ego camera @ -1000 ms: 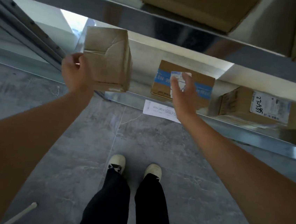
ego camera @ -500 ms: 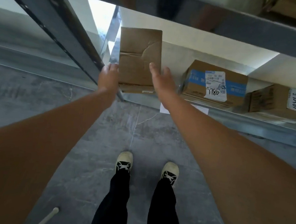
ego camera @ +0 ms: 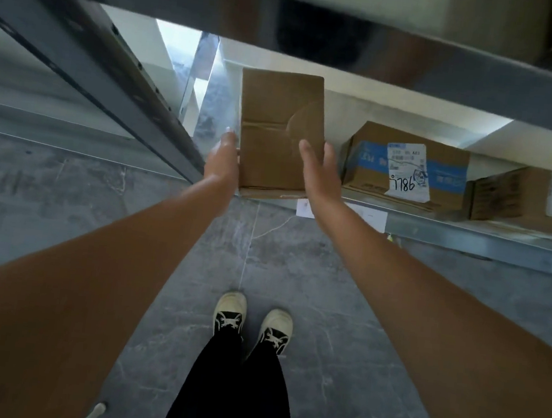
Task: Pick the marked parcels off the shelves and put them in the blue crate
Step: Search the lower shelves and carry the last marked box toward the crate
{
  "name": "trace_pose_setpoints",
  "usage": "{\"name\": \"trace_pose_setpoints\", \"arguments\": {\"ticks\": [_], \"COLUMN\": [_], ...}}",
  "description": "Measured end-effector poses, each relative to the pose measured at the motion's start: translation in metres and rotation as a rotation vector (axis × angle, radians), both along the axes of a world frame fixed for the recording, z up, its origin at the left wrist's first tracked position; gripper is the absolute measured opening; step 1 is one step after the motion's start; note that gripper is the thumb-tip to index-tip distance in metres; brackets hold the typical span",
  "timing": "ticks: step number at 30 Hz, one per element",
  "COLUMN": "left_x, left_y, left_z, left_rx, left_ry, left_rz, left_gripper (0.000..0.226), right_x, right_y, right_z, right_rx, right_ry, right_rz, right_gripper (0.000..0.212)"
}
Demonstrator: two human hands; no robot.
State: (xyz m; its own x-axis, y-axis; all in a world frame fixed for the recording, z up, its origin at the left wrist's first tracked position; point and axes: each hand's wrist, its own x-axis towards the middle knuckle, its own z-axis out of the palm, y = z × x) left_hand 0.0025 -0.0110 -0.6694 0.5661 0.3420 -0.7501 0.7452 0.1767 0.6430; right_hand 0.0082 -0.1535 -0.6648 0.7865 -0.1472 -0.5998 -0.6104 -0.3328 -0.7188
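I see a grey marbled tile floor (ego camera: 336, 368) running under a metal shelving rack (ego camera: 469, 236), whose dark perforated upright (ego camera: 118, 80) slants across the left, with a pale wall (ego camera: 363, 105) behind the lower shelf and bright daylight (ego camera: 176, 38) at the back.

The plain brown cardboard box (ego camera: 279, 134) is matt and creased. The glossy grey metal shelf (ego camera: 469, 234) mirrors its load. The blue-banded cardboard box (ego camera: 449, 165) carries a smooth white paper label (ego camera: 406, 171). The grey stone-look floor (ego camera: 336, 368) has a dull sheen.
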Motion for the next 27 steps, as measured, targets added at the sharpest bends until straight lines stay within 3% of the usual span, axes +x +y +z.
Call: {"name": "trace_pose_setpoints", "arguments": {"ticks": [4, 7, 10, 12, 14, 16, 20, 22, 24, 25, 27], "left_x": [0.005, 0.010, 0.017, 0.023, 0.028, 0.027, 0.028, 0.029, 0.031, 0.032, 0.030], "left_y": [-0.007, -0.006, -0.007, -0.003, 0.000, 0.001, -0.005, -0.011, -0.013, -0.013, -0.011], "left_z": [0.004, 0.007, 0.014, 0.011, 0.008, 0.010, 0.016, 0.022, 0.024, 0.025, 0.022], "left_rx": [0.017, 0.049, -0.075, -0.122, -0.118, -0.133, -0.259, -0.311, -0.319, -0.286, -0.178], "left_ry": [-0.034, -0.102, -0.091, -0.069, -0.028, 0.005, 0.020, 0.026, 0.015, 0.000, -0.025], "left_rz": [-0.030, -0.037, -0.059, -0.097, -0.137, -0.140, -0.119, -0.086, -0.070, -0.090, -0.165], "left_gripper": [0.048, 0.031, 0.023, 0.042, 0.076, 0.086, 0.049, 0.046, 0.042, 0.036, 0.026], "right_x": [0.008, 0.012, 0.014, 0.015, 0.017, 0.018, 0.020, 0.024, 0.026, 0.026, 0.025], "right_y": [-0.014, -0.018, -0.018, -0.020, -0.024, -0.029, -0.026, -0.025, -0.030, -0.033, -0.034], "right_z": [-0.003, -0.003, -0.006, -0.008, -0.009, -0.009, -0.009, -0.011, -0.015, -0.016, -0.004], "right_rx": [-0.012, -0.027, 0.000, 0.026, 0.062, 0.080, 0.112, 0.270, 0.398, 0.420, 0.375], "right_ry": [0.014, 0.002, -0.002, 0.009, 0.009, -0.036, -0.036, 0.083, 0.153, 0.160, 0.146], "right_rz": [-0.028, -0.065, -0.109, -0.155, -0.201, -0.222, -0.184, -0.287, -0.331, -0.316, -0.269], "right_gripper": [0.062, 0.055, 0.058, 0.062, 0.065, 0.062, 0.045, 0.060, 0.095, 0.103, 0.089]}}
